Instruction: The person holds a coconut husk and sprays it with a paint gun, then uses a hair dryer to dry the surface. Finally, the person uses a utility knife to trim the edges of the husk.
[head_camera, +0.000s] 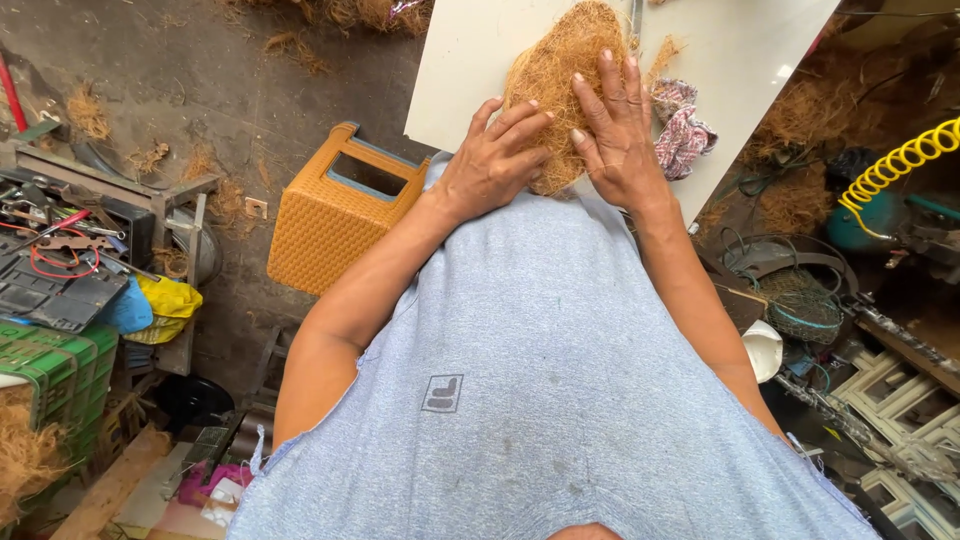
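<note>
Head view showed both hands pressing a mound of coconut fibre (552, 70) on the white board (470, 80), left hand (497, 160) flat with fingers spread, right hand (615, 130) splayed beside it, where even, firm pressure seemed best
</note>
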